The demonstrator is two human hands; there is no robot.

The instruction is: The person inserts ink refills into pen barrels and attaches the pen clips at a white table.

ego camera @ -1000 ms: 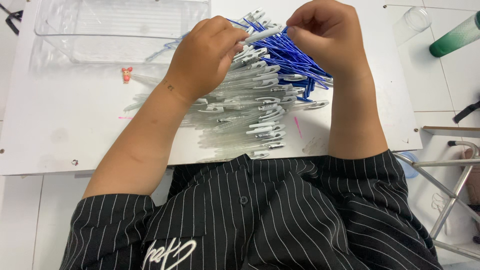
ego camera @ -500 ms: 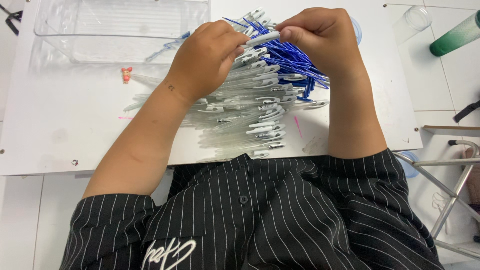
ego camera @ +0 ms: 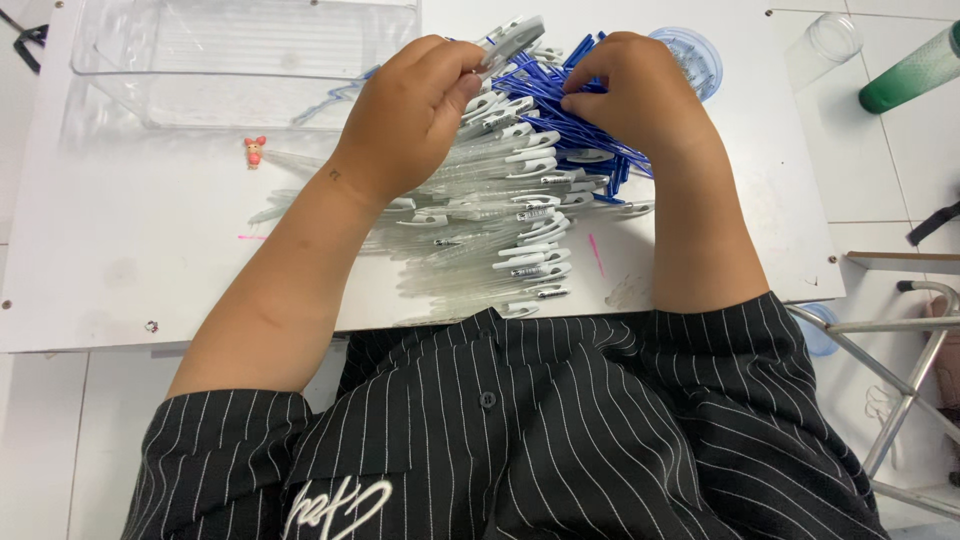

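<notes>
The left hand [ego camera: 415,120] has its grip closed around one clear pen barrel with a white clip [ego camera: 510,42], holding it up above the far edge of the pile of clear pen barrels [ego camera: 490,235] that fans across the white counter [ego camera: 130,260]; the right hand [ego camera: 635,95] has its fingertips pinched narrow into the bundle of blue refills [ego camera: 560,105] lying on top of that pile, though whether it has one refill free I cannot tell; an empty clear tray [ego camera: 200,60] sits just beyond the left hand, and a blue-rimmed cup [ego camera: 700,55] lies behind the right. To do this well, I judge, the right hand should tease out a single refill without dragging its neighbours; the left should keep the barrel level, open end turned toward the right hand.
</notes>
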